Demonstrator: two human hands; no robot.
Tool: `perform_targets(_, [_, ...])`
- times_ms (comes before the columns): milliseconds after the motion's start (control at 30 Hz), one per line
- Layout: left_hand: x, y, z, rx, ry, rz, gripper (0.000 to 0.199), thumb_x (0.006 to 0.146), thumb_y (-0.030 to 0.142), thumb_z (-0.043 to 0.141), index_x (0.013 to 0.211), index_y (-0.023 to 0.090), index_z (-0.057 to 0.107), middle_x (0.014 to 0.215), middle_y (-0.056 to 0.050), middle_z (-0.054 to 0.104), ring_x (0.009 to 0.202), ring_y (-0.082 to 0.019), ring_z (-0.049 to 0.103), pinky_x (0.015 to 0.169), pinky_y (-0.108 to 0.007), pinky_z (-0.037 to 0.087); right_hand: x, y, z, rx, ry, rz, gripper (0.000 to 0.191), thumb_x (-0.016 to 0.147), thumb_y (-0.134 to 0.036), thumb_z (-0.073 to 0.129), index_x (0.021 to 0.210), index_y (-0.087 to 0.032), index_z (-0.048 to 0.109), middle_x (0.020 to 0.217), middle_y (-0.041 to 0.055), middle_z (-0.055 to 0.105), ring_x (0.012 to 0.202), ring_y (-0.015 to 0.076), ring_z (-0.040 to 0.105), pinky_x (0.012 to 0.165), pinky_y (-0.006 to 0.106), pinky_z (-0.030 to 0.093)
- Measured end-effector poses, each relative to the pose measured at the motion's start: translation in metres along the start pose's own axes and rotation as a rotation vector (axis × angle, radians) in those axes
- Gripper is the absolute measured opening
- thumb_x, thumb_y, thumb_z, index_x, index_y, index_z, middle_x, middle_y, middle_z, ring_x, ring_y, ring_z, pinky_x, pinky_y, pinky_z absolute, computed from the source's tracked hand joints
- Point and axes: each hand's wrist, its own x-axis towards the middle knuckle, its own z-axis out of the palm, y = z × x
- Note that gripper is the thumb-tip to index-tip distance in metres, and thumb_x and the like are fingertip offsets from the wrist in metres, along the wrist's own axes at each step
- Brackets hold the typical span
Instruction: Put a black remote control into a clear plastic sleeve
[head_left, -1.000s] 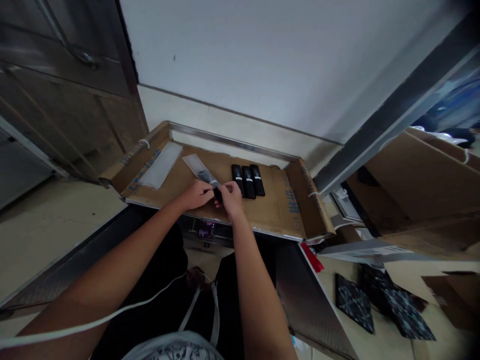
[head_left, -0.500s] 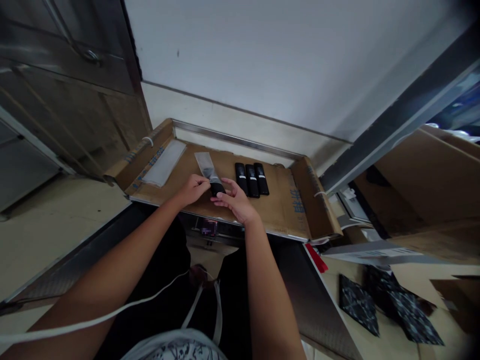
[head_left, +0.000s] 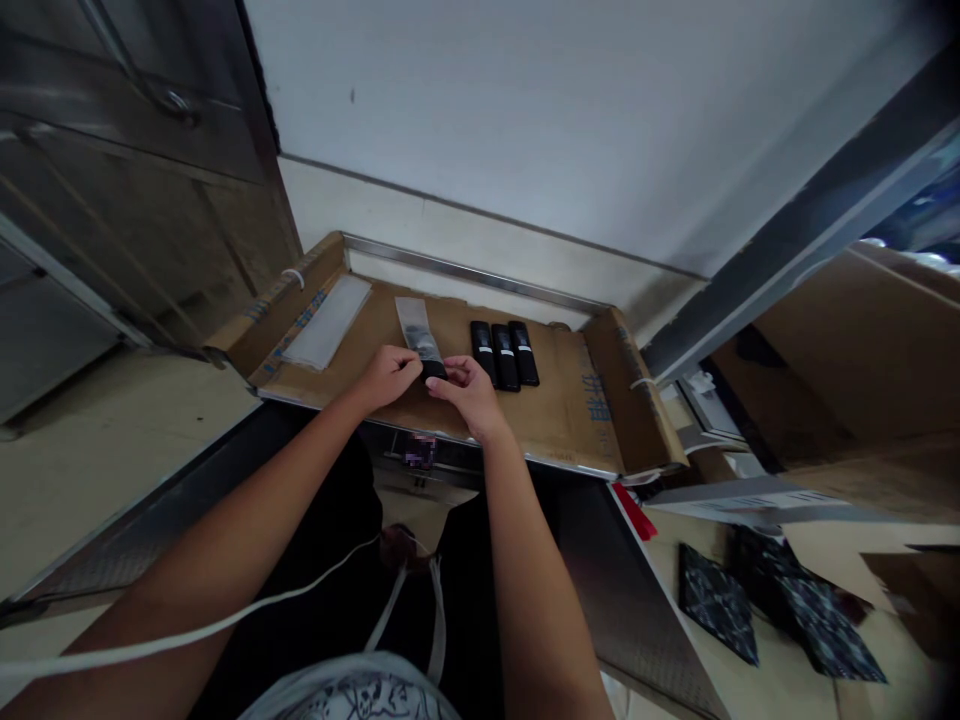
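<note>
A black remote-like object [head_left: 433,371] sits mostly inside a clear plastic sleeve [head_left: 414,322] above the cardboard-lined tray [head_left: 555,430]. My left hand [head_left: 391,377] pinches the sleeve's open edge at the object's left side. My right hand [head_left: 471,393] grips the near end of the black object with thumb and fingers. Just right of my hands, three similar black objects [head_left: 505,357] with pale labels lie side by side. A stack of flat clear sleeves [head_left: 328,322] rests at the tray's left.
Raised cardboard flaps [head_left: 637,400] border the tray's sides. A pale wall [head_left: 480,120] stands behind it. A white cord [head_left: 247,618] crosses over my left forearm. Dark patterned bags [head_left: 716,600] lie on the floor at right, below a large cardboard box [head_left: 862,370].
More of the black object is covered by the sleeve, with less of its near end showing. My right hand has shifted slightly up and its fingers have drawn closer around that end.
</note>
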Motion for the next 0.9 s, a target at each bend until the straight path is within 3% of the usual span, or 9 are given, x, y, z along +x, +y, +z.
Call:
perform_targets(200, [0.0,-0.002,0.001,0.006,0.037,-0.009,0.033,0.079,0.032,0.045,0.05,0.021,0.032,0.054,0.005,0.027,0.054,-0.011,0.03,0.054,-0.027,0.022,0.004,0.003,0.002,-0.011,0.066,-0.024,0.048,0.055,-0.032,0.092,0.089,-0.02,0.06,0.079,-0.003,0.07,0.071,0.0123,0.067,0.073,0.029,0.059])
perform_targets(567, [0.001,0.001,-0.001,0.01,-0.009,-0.005,0.033,0.077,0.033,0.043,0.047,0.021,0.032,0.05,0.005,0.027,0.05,-0.011,0.029,0.052,-0.027,0.02,0.021,0.013,0.012,-0.064,0.191,-0.102,0.04,0.06,-0.036,0.087,0.081,-0.022,0.055,0.069,-0.0056,0.064,0.062,0.013,0.064,0.061,0.027,0.059])
perform_targets(767, [0.001,0.003,0.0,-0.021,-0.075,0.009,0.032,0.075,0.031,0.044,0.046,0.021,0.034,0.049,0.004,0.029,0.05,-0.011,0.029,0.052,-0.027,0.02,0.032,0.016,0.019,-0.398,0.259,-0.065,0.027,0.071,-0.035,0.075,0.086,-0.023,0.056,0.069,-0.0053,0.065,0.058,0.0144,0.063,0.056,0.026,0.055])
perform_targets(900, [0.001,0.002,0.001,-0.023,-0.094,0.019,0.031,0.073,0.03,0.044,0.047,0.021,0.03,0.05,0.004,0.027,0.05,-0.01,0.027,0.052,-0.027,0.019,0.037,0.011,0.025,-0.761,0.335,-0.111,0.013,0.075,-0.027,0.068,0.086,-0.022,0.063,0.074,-0.0004,0.069,0.068,0.0173,0.065,0.066,0.028,0.052])
